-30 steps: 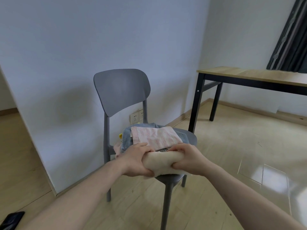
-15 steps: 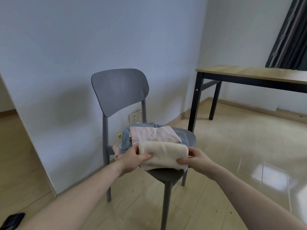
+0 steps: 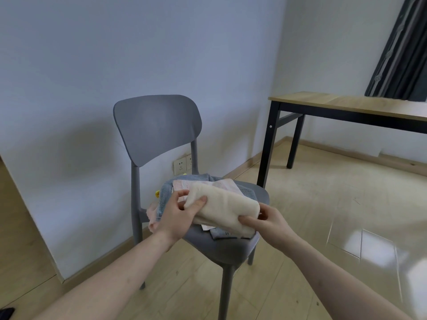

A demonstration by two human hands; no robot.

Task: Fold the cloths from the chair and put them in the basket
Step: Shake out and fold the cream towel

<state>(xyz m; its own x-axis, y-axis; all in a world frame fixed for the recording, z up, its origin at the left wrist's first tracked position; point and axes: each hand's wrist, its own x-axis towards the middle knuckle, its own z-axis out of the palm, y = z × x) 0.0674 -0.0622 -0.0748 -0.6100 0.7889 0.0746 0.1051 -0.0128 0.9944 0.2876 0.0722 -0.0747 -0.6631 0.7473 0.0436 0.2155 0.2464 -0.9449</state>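
The cream cloth (image 3: 223, 210) is folded into a thick bundle and held just above the seat of the gray chair (image 3: 157, 128), but it is not in the basket yet — no basket shows, and more cloths, a pink one (image 3: 203, 184) and a blue one (image 3: 167, 192), lie on the chair seat under it, waiting. The left hand (image 3: 176, 218) pinches the bundle's left end, thumb on top, and the right hand (image 3: 268, 221) grips the right end — thumb in front, fingers curled behind.

Soft daylight; glare on the floor (image 3: 374, 248) right of the right hand (image 3: 269, 221), chair (image 3: 157, 128) shadow on the wall, edges bowed.
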